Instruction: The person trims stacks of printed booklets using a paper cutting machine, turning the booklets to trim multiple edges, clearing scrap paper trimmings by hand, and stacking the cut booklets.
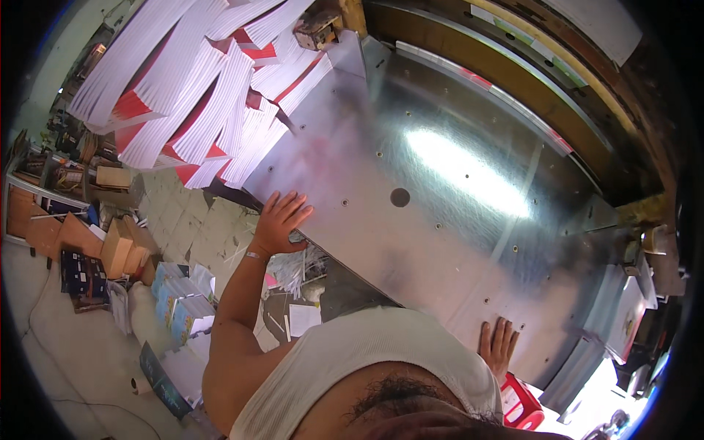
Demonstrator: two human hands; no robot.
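Observation:
My left hand (279,226) lies at the left front edge of a wide metal machine table (418,249), its fingers stretched over the surface. The thumb points toward the edge, and nothing is in this hand. Farther right, my right hand (499,343) rests near the front of the same table with its fingers laid out flat; part of it is hidden by my body. Beyond my left hand, at the upper left, rise tall stacks of white paper booklets (198,95) with red covers between them.
A long metal bar (484,81) runs along the table's back. Wrapped bundles (180,297), cardboard boxes (121,246) and paper scraps (293,275) lie on the floor at left. A red plastic item (522,403) is beside my right hand. Printed sheets (625,323) sit at far right.

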